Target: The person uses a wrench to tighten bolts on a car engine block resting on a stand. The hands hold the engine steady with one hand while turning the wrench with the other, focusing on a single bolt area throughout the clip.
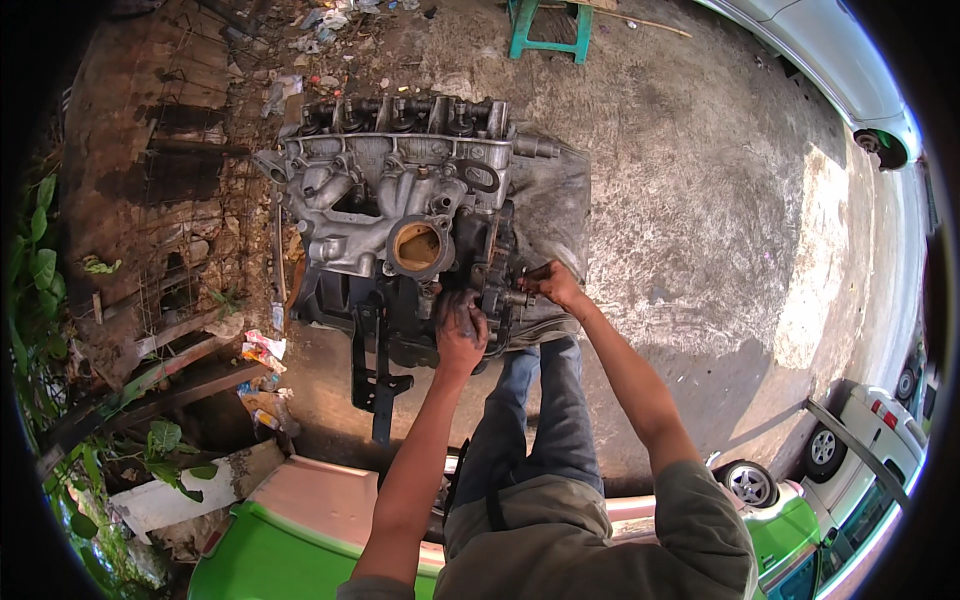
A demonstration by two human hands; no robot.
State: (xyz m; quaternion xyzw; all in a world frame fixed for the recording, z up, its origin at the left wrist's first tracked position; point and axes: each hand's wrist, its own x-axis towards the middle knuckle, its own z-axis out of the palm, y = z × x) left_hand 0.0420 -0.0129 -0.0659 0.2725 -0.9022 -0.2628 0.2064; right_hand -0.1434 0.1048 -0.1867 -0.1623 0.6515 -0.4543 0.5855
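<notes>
A greasy engine (400, 230) with a silver intake manifold (335, 235) and a round opening rests on a dark, dirty support (560, 190). My left hand (462, 325), its fingers blackened and curled, grips the engine's dark lower section just below the round opening; its fingertips are partly hidden. My right hand (550, 285) is at the engine's right side, fingers pinched by a short protruding fitting (515, 296); what they hold is too small to tell. A black metal bracket (370, 365) hangs at the lower left of the engine.
A teal stool (550, 30) stands on the concrete at the top. Rusty sheets (150, 200), litter and plants line the left. A silver car (810, 40) is at upper right; a white vehicle (865, 450) and green bodywork (240, 550) are at the lower edge, behind my legs.
</notes>
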